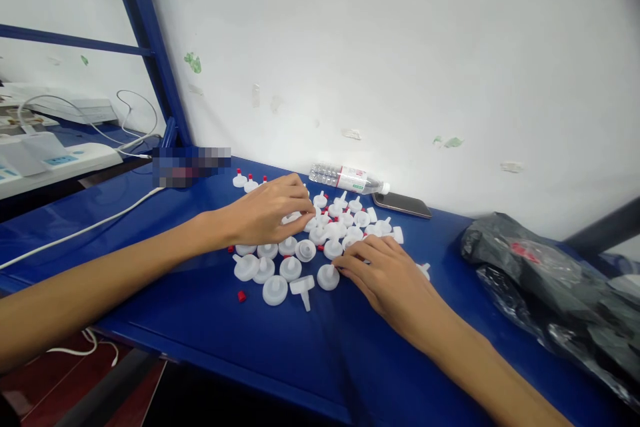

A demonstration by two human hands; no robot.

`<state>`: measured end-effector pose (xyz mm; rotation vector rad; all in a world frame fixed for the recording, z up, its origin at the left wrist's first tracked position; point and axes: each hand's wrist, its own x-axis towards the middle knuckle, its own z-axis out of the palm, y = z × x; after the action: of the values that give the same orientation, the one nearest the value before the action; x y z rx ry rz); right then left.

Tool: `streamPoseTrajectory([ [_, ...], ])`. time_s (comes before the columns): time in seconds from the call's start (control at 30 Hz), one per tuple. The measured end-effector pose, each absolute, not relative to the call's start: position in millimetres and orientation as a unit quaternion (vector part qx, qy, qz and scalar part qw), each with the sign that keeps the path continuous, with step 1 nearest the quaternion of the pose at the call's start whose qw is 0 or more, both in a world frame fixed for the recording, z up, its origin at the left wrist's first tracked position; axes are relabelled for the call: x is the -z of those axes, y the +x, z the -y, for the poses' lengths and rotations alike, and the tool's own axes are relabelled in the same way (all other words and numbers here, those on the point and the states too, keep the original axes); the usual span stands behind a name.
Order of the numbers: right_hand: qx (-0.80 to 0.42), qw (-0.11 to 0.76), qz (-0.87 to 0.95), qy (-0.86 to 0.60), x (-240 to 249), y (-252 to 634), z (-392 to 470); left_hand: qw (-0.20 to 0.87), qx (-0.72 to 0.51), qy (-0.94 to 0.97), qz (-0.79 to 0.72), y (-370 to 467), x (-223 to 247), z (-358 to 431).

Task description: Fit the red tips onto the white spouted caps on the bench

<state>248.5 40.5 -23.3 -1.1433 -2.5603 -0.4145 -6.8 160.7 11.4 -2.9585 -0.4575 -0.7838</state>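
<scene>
Many white plastic nozzle caps [275, 290], round with a pointed spout, lie in a loose heap on the blue table. Small red tips [242, 296] are scattered among them. Over the left part of the heap is my left hand [277, 208], its fingers bent and thumb close to the forefinger; whatever is between them is hidden among the white caps. My right hand [387, 273] rests low at the front right of the heap, fingers curled, with its fingertips on the edge of an upright nozzle cap [328, 277]. Behind my left hand stand several caps with red tips fitted [239, 179].
A clear plastic bottle [347, 178] lies against the wall beside a dark phone [403, 205]. On the right is a crumpled dark plastic bag [550, 280]. A white cable [100, 223] crosses the left side, near a power strip [75, 163] and a blue frame post [150, 47].
</scene>
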Motion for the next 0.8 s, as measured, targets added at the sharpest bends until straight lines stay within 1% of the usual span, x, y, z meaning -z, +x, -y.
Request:
streamPoseTrajectory([
  [0.13,0.149,0.151,0.89,-0.403,21,248,-40,0.003,0.24,-0.962,0.134,1,-11,-142],
  [0.37,0.134,0.119,0.894,-0.41,17,245,-40,-0.068,0.183,-0.975,0.106,7,-6,-119],
  [0.63,0.116,0.118,0.894,-0.416,14,244,-36,-0.083,0.189,-0.974,0.091,7,-6,-123],
  [0.8,0.112,0.114,0.894,-0.418,13,242,-38,-0.11,0.191,-0.971,0.087,8,-6,-122],
])
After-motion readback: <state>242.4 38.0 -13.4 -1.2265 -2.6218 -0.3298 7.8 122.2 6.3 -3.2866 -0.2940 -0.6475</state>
